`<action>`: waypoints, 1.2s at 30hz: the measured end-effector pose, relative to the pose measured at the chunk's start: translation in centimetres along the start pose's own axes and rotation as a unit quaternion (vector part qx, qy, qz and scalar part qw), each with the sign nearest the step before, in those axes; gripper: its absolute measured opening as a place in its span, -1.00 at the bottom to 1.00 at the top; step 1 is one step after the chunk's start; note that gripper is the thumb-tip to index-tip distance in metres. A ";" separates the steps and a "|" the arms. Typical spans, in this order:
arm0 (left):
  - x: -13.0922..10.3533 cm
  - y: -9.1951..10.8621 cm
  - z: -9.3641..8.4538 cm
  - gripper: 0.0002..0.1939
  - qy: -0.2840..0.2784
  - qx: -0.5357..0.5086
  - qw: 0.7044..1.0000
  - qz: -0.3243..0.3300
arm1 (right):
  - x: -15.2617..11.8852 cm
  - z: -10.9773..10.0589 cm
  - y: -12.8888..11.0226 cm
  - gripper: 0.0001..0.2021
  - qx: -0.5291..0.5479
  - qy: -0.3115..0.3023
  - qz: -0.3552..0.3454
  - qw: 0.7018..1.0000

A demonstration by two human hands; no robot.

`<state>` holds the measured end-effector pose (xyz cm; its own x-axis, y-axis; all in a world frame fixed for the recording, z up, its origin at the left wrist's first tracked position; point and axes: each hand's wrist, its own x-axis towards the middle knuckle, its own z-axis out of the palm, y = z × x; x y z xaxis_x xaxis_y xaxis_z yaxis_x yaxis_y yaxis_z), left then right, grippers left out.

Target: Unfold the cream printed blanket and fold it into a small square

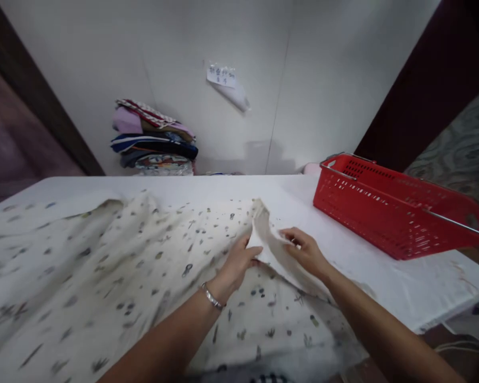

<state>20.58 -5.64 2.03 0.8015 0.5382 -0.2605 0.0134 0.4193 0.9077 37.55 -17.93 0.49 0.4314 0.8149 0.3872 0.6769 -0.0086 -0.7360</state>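
Observation:
A large cream cloth (143,276) printed with small dark motifs lies rumpled over the table, its right edge folded up and showing the plain underside. My left hand (239,260), with a metal bracelet at the wrist, pinches the raised edge, thumb on top and fingers beneath. Just to the right, my right hand (303,250) grips the same lifted edge with its fingers bent; the fingertips are partly hidden by the fabric. Between the two hands the turned-up strip stands in a fold.
A red plastic basket (367,213) with metal handles stands on the right of the white table (415,287). Behind the table's far edge, folded textiles (155,141) are stacked against the wall. A paper note (221,74) hangs on the wall.

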 end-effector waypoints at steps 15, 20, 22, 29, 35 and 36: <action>-7.7 -4.9 -3.3 -0.72 0.048 -0.021 0.998 0.035 | -7.4 8.7 -5.6 -0.84 -0.041 -0.010 -0.087 0.995; -7.9 -5.9 -3.6 -0.77 0.048 -0.003 0.998 0.048 | -8.5 9.5 -5.8 -0.76 -0.104 -0.009 -0.098 0.990; -7.8 -6.1 -3.7 -0.78 0.052 0.006 0.997 0.052 | -8.7 9.8 -5.8 -0.73 -0.151 -0.012 -0.102 0.983; -7.6 -6.5 -3.9 -0.77 0.075 0.014 0.995 0.059 | -8.9 10.6 -6.6 -0.68 -0.247 -0.016 -0.091 0.965; -7.4 -7.0 -4.3 -0.89 0.113 0.037 0.991 0.067 | -9.1 11.0 -7.0 -0.69 -0.259 -0.010 -0.108 0.960; -7.4 -7.0 -4.5 -0.88 0.114 0.046 0.990 0.069 | -9.1 11.1 -7.0 -0.69 -0.262 -0.009 -0.112 0.959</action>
<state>11.91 -9.31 -3.91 0.6432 0.7417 -0.1901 -0.0245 0.2681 0.9631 22.23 -18.89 -4.02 0.2334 0.8401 0.4897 0.9598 -0.1181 -0.2547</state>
